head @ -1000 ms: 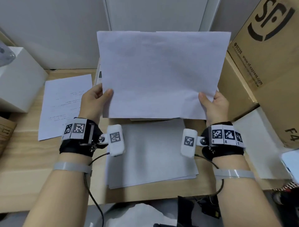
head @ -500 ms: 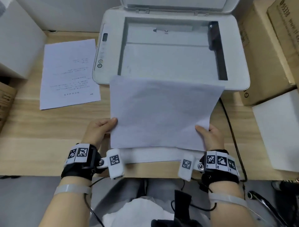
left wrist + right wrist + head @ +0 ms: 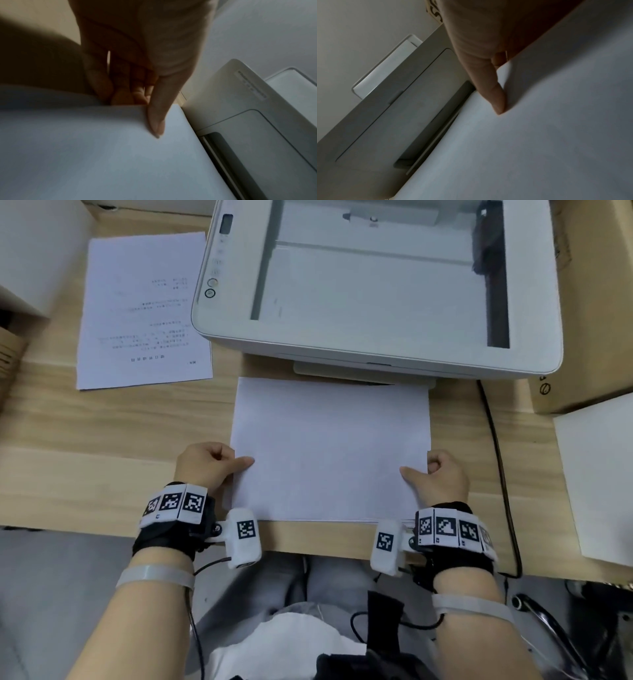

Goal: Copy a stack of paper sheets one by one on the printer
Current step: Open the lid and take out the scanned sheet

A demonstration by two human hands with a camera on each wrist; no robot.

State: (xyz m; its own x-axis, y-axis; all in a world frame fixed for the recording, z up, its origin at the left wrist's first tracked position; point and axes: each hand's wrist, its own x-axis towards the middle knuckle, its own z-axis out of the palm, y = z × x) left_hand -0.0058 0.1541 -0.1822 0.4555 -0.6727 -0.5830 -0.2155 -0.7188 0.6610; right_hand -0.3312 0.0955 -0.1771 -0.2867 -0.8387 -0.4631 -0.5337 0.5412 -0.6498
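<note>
Here the left hand [image 3: 205,465] and right hand [image 3: 442,477] each pinch the top sheet [image 3: 330,450] by its side edge.

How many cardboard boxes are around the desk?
2 visible: one cardboard box right of the printer, another box at the left edge. Others may lie outside view.
</note>
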